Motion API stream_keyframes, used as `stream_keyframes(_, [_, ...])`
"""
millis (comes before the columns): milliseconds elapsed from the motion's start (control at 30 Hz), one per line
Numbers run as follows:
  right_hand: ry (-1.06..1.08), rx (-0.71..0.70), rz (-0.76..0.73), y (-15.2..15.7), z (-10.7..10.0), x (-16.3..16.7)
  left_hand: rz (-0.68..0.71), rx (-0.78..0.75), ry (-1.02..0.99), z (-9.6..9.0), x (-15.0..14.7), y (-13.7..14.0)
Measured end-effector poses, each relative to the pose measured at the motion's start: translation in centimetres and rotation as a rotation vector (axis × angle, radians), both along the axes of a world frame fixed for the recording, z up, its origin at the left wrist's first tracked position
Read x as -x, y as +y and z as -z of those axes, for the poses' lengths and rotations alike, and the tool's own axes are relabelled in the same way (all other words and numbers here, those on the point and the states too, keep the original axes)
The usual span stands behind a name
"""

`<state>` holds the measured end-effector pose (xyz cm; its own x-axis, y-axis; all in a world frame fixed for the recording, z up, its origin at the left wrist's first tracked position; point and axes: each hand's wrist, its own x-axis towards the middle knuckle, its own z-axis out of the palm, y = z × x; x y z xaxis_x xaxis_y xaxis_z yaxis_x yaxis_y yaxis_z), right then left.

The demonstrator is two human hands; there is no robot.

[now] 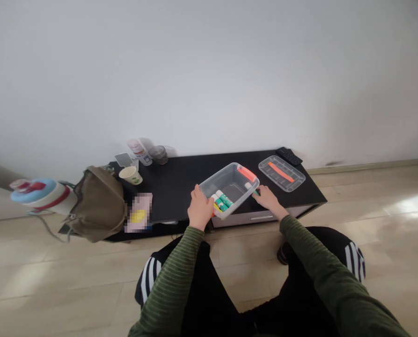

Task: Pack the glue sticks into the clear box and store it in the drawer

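My left hand (199, 208) grips the left end of a clear plastic box (209, 181) with orange latches, which is tilted over the front of the black cabinet top. Side by side in the box's near left corner lie glue sticks (223, 199), green and white with some yellow. At the box's right side, my right hand (266, 197) is closed on another glue stick (248, 186); its white end shows, while my fingers cover most of the body. The box's clear lid (276, 181), with an orange handle, lies flat to the right.
A black remote (289, 156) lies behind the lid. Leftward on the low black cabinet (180, 175) are a paper cup (130, 175), a glass (158, 154), a spray can (139, 151) and a blurred packet (138, 213). A brown bag (101, 203) with a blue-topped bottle (43, 194) fills the left end.
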<state>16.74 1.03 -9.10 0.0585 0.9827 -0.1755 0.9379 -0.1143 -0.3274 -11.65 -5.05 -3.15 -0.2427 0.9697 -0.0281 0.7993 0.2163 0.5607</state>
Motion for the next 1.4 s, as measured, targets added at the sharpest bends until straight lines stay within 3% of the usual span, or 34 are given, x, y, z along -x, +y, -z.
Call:
stream_keyframes(233, [-0.020, -0.025, -0.002, -0.5, 0.6, 0.4, 0.004, 0.000, -0.011, 0.0, 0.0, 0.1])
stream_keyframes(400, [0.161, -0.024, 0.213, -0.2, 0.0, -1.7, 0.033, -0.016, -0.027, -0.1, -0.4, 0.6])
stream_keyframes(533, [0.322, -0.366, 0.344, -0.4, -2.3, -2.8, 0.077, -0.050, -0.044, 0.2, -0.8, 1.4])
stream_keyframes(633, [0.329, -0.617, 0.212, -0.7, -5.0, -2.3, 0.123, -0.065, -0.058, 0.5, -1.2, 2.2])
stream_keyframes(700, [0.263, -0.658, 0.050, -0.8, -6.8, -1.4, 0.157, -0.068, -0.066, 0.8, -1.4, 2.7])
stream_keyframes(767, [0.138, -0.597, -0.115, -0.7, -8.3, 0.0, 0.190, -0.073, -0.076, 1.0, -1.6, 3.2])
stream_keyframes(867, [-0.087, -0.390, -0.268, -0.1, -9.3, 2.4, 0.226, -0.085, -0.096, 1.2, -2.0, 3.8])
stream_keyframes(1067, [-0.355, 0.163, -0.184, 2.0, -8.2, 6.5, 0.285, -0.085, -0.108, 1.3, -2.5, 4.7])
stream_keyframes(1400, [-0.347, 0.333, -0.239, 4.5, -6.1, 6.5, 0.315, -0.052, -0.103, 0.9, -3.5, 6.6])
